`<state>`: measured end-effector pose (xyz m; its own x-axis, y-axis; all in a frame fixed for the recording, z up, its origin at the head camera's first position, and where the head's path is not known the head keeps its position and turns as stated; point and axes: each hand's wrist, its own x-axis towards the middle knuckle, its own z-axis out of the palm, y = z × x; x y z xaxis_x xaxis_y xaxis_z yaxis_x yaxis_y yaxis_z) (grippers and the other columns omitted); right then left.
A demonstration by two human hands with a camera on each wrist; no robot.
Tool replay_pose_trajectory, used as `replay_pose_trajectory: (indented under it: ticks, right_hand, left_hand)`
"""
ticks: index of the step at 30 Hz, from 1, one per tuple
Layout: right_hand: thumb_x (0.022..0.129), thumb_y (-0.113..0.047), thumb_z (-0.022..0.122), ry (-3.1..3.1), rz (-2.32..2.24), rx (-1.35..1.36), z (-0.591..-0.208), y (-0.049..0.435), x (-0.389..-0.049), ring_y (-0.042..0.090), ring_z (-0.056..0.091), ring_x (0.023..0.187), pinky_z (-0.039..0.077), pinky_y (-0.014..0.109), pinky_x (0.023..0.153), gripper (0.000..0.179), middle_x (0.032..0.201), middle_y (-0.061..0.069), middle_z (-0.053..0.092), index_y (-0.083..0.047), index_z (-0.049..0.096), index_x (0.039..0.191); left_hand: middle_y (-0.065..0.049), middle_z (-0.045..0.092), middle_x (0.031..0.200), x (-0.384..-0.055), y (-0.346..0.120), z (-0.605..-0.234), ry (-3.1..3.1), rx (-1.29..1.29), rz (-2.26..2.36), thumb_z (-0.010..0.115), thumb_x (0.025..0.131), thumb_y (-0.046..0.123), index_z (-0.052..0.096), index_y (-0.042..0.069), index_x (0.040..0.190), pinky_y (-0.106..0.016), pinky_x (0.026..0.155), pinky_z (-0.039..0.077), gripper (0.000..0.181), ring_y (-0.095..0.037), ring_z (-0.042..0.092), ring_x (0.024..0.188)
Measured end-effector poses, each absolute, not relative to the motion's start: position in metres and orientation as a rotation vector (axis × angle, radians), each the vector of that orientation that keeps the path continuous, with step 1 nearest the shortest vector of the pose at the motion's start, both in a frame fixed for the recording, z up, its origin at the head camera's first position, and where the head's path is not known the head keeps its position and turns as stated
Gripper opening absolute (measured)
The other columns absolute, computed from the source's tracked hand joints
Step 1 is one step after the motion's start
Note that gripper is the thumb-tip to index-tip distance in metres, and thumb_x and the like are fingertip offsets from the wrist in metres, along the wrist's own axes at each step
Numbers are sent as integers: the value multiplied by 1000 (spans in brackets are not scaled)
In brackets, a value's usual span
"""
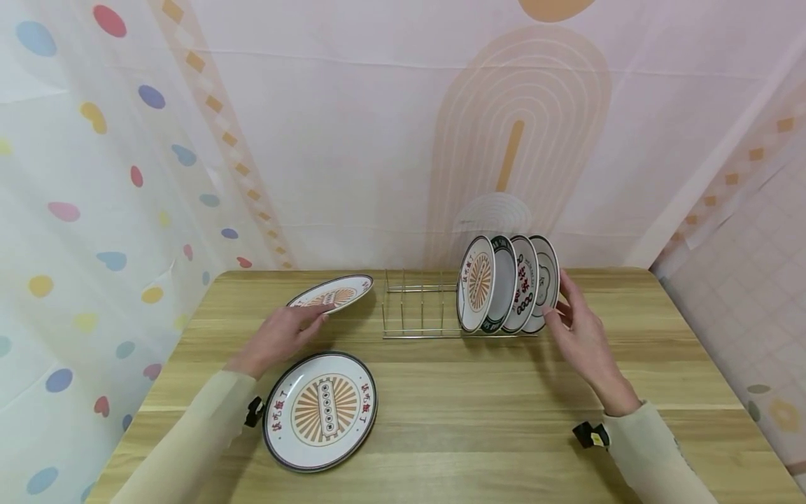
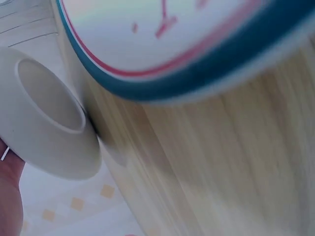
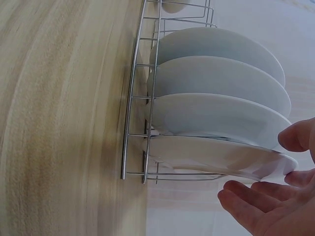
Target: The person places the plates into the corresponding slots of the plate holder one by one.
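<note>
My left hand [image 1: 283, 337] grips the near edge of a white plate [image 1: 352, 285] with an orange sunburst print, tilted up from the table. Its pale underside and foot ring [image 2: 51, 96] show in the left wrist view, that hand mostly out of frame. Just in front lies a flat dark-rimmed plate [image 1: 326, 409] with the same print. My right hand [image 1: 582, 336] holds the rim of the rightmost plate [image 3: 216, 152] in a wire dish rack [image 1: 420, 334], thumb on the inner side, fingers on the outer. Several plates stand upright side by side there.
The rack's left slots hold no plates. A wood-grain table [image 1: 478, 420] carries everything, with a printed cloth [image 1: 352, 140] hanging behind its far edge. Black straps [image 1: 592, 435] sit at both wrists.
</note>
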<state>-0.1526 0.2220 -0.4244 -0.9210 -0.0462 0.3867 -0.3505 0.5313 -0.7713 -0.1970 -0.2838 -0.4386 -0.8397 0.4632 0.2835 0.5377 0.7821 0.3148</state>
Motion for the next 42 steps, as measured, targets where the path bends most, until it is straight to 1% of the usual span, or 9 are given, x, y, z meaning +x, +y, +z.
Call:
replay_pose_trajectory:
  ticks: [3,6,9,16,25,28,34,37,42]
  right_hand:
    - [106,-8,54,-2455,1340,327,-424,222,-153,52,59,124,50,54,100,68,160,28,37,-10,22,166]
    - [106,-8,54,-2453,1340,330,-424,222,-153,52,59,124,50,54,100,68,160,28,37,-10,22,166]
    - [106,-8,54,-2453,1343,329,-424,221,-153,53,59,124,50,54,100,68,160,28,37,-11,22,166]
    - [106,-10,54,-2458,1349,324,-425,220,-156,53,58,126,51,56,100,68,161,28,36,-13,21,166]
    - [106,-10,55,-2449,1372,343,-425,219,-155,52,58,127,51,56,101,68,161,26,38,-14,22,166]
    - [106,-10,55,-2451,1378,338,-425,218,-155,52,57,127,51,56,101,69,161,26,37,-15,22,166]
    - [106,-10,54,-2459,1368,328,-426,219,-155,52,57,127,51,56,101,68,161,26,37,-14,22,166]
    - [106,-10,54,-2461,1369,318,-426,220,-154,52,57,127,51,56,100,68,161,26,37,-15,22,166]
    - [106,-12,54,-2462,1374,309,-426,220,-153,51,58,126,51,57,100,69,161,25,38,-17,22,167]
  left_hand:
    - [-15,77,92,-194,-281,-437,-2750,-730,-570,65,102,12,73,2,127,-33,56,46,28,-6,38,52]
    - [-11,73,77,-191,-279,-435,-2708,-685,-561,66,101,11,74,-1,121,-32,54,45,25,-8,40,52]
    - [-3,62,62,-188,-277,-434,-2682,-637,-593,68,100,9,75,-2,119,-28,49,38,23,-9,40,49]
    - [-13,73,79,-184,-276,-431,-2626,-566,-672,70,97,5,76,-2,116,-27,48,42,21,-13,50,55]
    - [2,62,64,-178,-276,-428,-2506,-519,-773,72,95,3,78,-1,112,-24,44,34,19,-4,40,50]
    - [-3,66,67,-175,-275,-427,-2449,-513,-793,73,94,1,78,-2,111,-24,45,37,18,-7,44,52]
    - [-19,76,86,-168,-270,-425,-2366,-472,-797,75,92,0,77,-5,109,-32,53,49,18,-20,61,62]
    - [-22,77,89,-164,-267,-423,-2314,-455,-823,74,91,-2,77,-6,108,-25,54,51,17,-22,67,66]
    - [-24,76,87,-158,-260,-416,-2197,-394,-981,72,91,-5,77,-8,106,-8,55,46,16,0,64,69]
